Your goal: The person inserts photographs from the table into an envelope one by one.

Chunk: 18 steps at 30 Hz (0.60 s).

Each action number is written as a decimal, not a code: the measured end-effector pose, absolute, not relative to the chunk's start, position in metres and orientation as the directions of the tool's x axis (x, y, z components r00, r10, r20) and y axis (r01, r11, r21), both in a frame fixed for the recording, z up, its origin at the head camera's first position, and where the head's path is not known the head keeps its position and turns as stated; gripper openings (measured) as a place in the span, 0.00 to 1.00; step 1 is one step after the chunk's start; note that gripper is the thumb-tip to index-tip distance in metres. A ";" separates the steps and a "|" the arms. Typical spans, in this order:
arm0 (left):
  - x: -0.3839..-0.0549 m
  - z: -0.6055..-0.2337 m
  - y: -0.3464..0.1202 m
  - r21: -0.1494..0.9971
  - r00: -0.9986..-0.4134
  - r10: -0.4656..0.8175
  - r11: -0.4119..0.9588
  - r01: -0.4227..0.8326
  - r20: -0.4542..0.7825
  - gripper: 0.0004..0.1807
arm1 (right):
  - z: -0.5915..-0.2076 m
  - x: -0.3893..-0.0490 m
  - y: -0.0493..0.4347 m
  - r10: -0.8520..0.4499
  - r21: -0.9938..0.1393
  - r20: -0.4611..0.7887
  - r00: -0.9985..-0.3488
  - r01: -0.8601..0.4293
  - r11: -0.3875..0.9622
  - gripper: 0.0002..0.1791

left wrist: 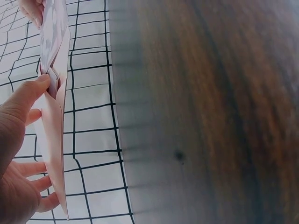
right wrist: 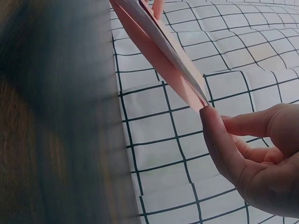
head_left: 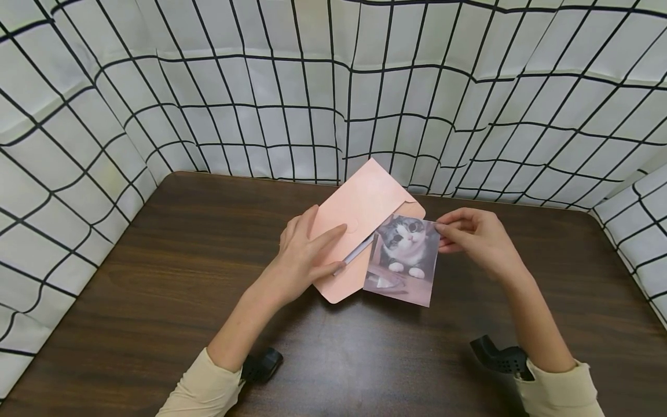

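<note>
Over the table, my left hand (head_left: 299, 255) holds a pink envelope (head_left: 365, 197) by its left side, thumb and index finger lying across the front. The envelope is tilted, and its mouth gapes on the lower right. A strip of pale paper (head_left: 359, 249) shows along that opening. At the upper right corner, my right hand (head_left: 476, 237) pinches a square photo of a cat (head_left: 409, 258), which overlaps the envelope's right side. Seen edge-on in the left wrist view, the envelope (left wrist: 53, 135) has the thumb at its opening. Fingertips of the right hand (right wrist: 252, 154) meet the photo's corner in the right wrist view.
A dark wood-grain table (head_left: 182, 260) lies below both hands. White cloth with a black grid (head_left: 250, 87) surrounds it at the back and sides. Black wrist devices (head_left: 263, 365) sit at both cream sleeves (head_left: 203, 388).
</note>
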<state>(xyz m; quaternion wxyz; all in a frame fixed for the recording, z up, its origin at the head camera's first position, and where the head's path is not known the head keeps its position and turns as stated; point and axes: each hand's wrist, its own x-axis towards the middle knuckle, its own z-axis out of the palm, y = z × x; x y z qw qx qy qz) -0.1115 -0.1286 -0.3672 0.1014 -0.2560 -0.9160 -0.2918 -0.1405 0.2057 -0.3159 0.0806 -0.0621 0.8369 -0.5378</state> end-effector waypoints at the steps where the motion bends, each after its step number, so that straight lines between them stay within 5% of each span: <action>1: -0.111 -0.367 -0.129 0.481 -0.848 0.409 0.700 0.528 0.336 0.30 | -0.316 -0.140 0.205 -0.187 -0.912 -0.064 -0.980 -0.018 0.410 0.15; 18: -0.111 -0.367 -0.128 0.471 -0.846 0.414 0.705 0.531 0.335 0.30 | -0.317 -0.137 0.195 -0.139 -0.935 -0.067 -0.988 0.013 0.355 0.17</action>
